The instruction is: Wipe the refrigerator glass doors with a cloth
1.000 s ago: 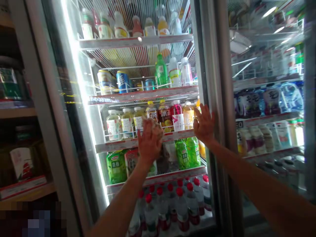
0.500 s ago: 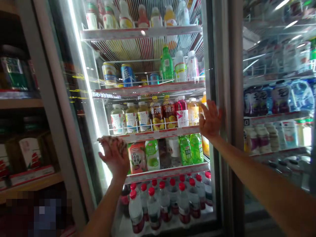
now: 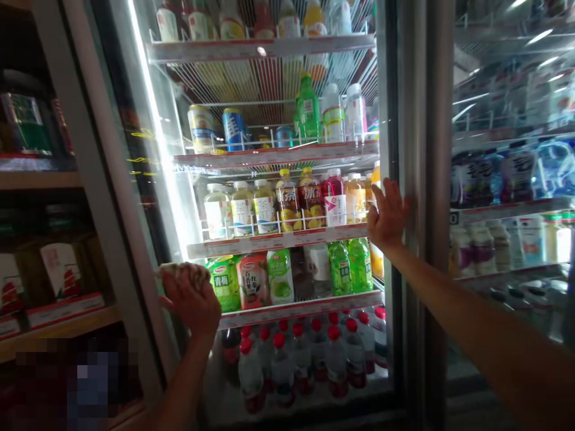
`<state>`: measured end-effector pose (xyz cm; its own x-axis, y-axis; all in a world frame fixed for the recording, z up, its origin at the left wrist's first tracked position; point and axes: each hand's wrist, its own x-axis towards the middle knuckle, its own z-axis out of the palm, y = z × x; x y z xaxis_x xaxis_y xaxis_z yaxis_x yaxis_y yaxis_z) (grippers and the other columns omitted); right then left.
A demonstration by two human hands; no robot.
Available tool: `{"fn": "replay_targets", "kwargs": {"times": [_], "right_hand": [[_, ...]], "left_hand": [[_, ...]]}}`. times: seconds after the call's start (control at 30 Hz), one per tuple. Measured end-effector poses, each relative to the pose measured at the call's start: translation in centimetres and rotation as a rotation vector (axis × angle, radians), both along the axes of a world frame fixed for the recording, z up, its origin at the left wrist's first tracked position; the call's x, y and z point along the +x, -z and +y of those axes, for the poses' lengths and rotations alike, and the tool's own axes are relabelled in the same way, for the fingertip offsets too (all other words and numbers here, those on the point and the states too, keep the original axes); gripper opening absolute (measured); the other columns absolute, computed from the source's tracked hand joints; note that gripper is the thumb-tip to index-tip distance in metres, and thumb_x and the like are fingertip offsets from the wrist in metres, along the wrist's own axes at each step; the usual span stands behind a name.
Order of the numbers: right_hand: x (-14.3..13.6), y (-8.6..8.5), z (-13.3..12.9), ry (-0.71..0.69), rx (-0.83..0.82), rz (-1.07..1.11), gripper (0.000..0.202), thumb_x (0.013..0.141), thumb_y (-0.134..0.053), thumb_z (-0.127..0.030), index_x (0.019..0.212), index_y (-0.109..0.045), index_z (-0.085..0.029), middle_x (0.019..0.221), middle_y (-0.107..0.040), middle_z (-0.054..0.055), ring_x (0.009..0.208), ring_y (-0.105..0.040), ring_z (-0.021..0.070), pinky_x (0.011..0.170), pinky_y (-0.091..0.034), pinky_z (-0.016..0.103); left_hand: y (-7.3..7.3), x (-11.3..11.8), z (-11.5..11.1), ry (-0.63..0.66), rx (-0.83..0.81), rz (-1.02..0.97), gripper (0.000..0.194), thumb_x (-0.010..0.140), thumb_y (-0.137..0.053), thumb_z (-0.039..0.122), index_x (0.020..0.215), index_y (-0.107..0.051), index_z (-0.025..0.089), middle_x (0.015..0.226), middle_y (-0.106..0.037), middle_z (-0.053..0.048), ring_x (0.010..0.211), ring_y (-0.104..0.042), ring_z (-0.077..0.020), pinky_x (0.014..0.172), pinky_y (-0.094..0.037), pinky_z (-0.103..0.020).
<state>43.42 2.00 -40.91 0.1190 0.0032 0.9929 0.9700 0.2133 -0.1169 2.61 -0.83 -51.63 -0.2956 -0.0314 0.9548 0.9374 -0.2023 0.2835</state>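
Note:
My left hand [image 3: 193, 302] presses a crumpled, mottled cloth [image 3: 187, 273] flat to the glass door of a lit drinks fridge, at its lower left. Behind the glass beside that hand stands a green carton-like drink [image 3: 224, 284]. My right hand [image 3: 387, 216] rests against the door's right side, fingers spread, with nothing in it. It lies near the metal frame [image 3: 406, 126], in front of an orange bottle [image 3: 376, 175]. What my left fingertips do under the cloth is partly hidden.
Inside, shelves [image 3: 287, 238] carry bottles and cans, with red-capped water bottles [image 3: 283, 365] at the bottom. A wooden shelf [image 3: 72, 320] with jars stands left. Another glass-fronted fridge section [image 3: 512, 209] is on the right.
My left hand has slid the cloth left and slightly down across the glass, uncovering the green drink behind. My right hand stays against the door's right side.

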Motion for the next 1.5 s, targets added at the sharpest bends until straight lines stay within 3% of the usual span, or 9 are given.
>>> {"fn": "replay_targets", "kwargs": {"times": [0.13, 0.3, 0.4, 0.6, 0.7, 0.9, 1.2, 1.27, 1.5], "right_hand": [[-0.8, 1.3, 0.0, -0.006, 0.008, 0.028, 0.05, 0.087, -0.034, -0.03, 0.136, -0.04, -0.02, 0.147, -0.034, 0.013, 0.139, -0.024, 0.0268, 0.109, -0.02, 0.052], [-0.7, 1.8, 0.3, -0.003, 0.021, 0.016, 0.049, 0.088, -0.033, -0.032, 0.136, -0.039, -0.022, 0.145, -0.037, 0.013, 0.137, -0.028, 0.028, 0.108, -0.02, 0.053], [-0.5, 1.7, 0.4, 0.004, 0.011, 0.011, 0.049, 0.088, -0.031, -0.032, 0.136, -0.039, -0.022, 0.146, -0.036, 0.012, 0.137, -0.027, 0.0272, 0.107, -0.021, 0.052], [-1.0, 2.3, 0.2, -0.013, 0.004, 0.038, 0.05, 0.088, -0.031, -0.033, 0.137, -0.038, -0.023, 0.146, -0.036, 0.012, 0.138, -0.026, 0.0269, 0.108, -0.019, 0.052], [-1.3, 2.7, 0.0, -0.018, -0.002, 0.045, 0.051, 0.088, -0.03, -0.034, 0.135, -0.041, -0.017, 0.146, -0.036, 0.015, 0.138, -0.026, 0.0277, 0.108, -0.018, 0.051], [-0.8, 2.8, 0.1, -0.018, -0.015, 0.039, 0.053, 0.084, -0.034, -0.033, 0.133, -0.042, -0.015, 0.146, -0.035, 0.014, 0.137, -0.026, 0.0268, 0.107, -0.019, 0.052], [-1.3, 2.8, -0.5, -0.034, -0.059, 0.048, 0.052, 0.087, -0.034, -0.029, 0.136, -0.038, -0.013, 0.149, -0.029, 0.014, 0.14, -0.018, 0.0241, 0.109, -0.014, 0.051], [-1.3, 2.7, -0.6, -0.036, -0.073, 0.055, 0.052, 0.087, -0.034, -0.029, 0.136, -0.037, -0.013, 0.149, -0.028, 0.014, 0.14, -0.018, 0.0246, 0.109, -0.013, 0.051], [-0.9, 2.8, 0.0, -0.033, -0.042, 0.037, 0.051, 0.087, -0.034, -0.027, 0.135, -0.038, -0.012, 0.148, -0.031, 0.016, 0.138, -0.02, 0.0268, 0.108, -0.014, 0.052]], "left_hand": [[1.1, 7.0, 0.3, 0.1, -0.026, 0.32, 0.047, 0.083, -0.052, 0.023, 0.129, -0.044, 0.018, 0.148, -0.028, -0.02, 0.139, -0.022, -0.03, 0.109, -0.022, -0.055], [3.2, 16.2, -0.2, 0.288, -0.044, 0.875, 0.035, 0.082, -0.05, 0.015, 0.115, -0.054, 0.025, 0.134, -0.053, -0.006, 0.138, -0.026, -0.0174, 0.115, -0.008, -0.042], [4.0, 13.7, -0.6, 0.252, -0.05, 0.781, 0.031, 0.083, -0.052, 0.017, 0.113, -0.055, 0.025, 0.131, -0.055, -0.009, 0.136, -0.03, -0.0188, 0.114, -0.009, -0.046], [6.0, 2.1, -1.1, -0.024, -0.085, 0.29, 0.043, 0.083, -0.052, 0.02, 0.126, -0.044, 0.02, 0.139, -0.041, -0.023, 0.137, -0.028, -0.0291, 0.106, -0.021, -0.06], [7.3, 3.1, -1.4, 0.002, -0.091, 0.223, 0.05, 0.083, -0.051, 0.017, 0.131, -0.038, 0.016, 0.144, -0.031, -0.025, 0.14, -0.019, -0.0292, 0.105, -0.025, -0.058], [9.5, 10.4, -1.1, 0.238, -0.136, 0.902, 0.04, 0.083, -0.047, 0.012, 0.121, -0.052, 0.025, 0.137, -0.049, -0.007, 0.139, -0.023, -0.0184, 0.115, -0.011, -0.043], [11.3, -3.2, -1.8, -0.057, -0.146, 0.358, 0.052, 0.084, -0.053, 0.016, 0.133, -0.038, 0.023, 0.148, -0.03, -0.015, 0.137, -0.026, -0.0303, 0.11, -0.017, -0.06], [11.8, -2.5, -1.8, -0.063, -0.153, 0.329, 0.055, 0.083, -0.054, 0.017, 0.135, -0.035, 0.02, 0.148, -0.027, -0.019, 0.139, -0.021, -0.0312, 0.109, -0.02, -0.06], [9.9, 8.9, -0.4, 0.194, -0.068, 0.676, 0.042, 0.081, -0.057, 0.015, 0.122, -0.049, 0.023, 0.144, -0.039, -0.013, 0.138, -0.023, -0.0248, 0.113, -0.018, -0.048]]}}
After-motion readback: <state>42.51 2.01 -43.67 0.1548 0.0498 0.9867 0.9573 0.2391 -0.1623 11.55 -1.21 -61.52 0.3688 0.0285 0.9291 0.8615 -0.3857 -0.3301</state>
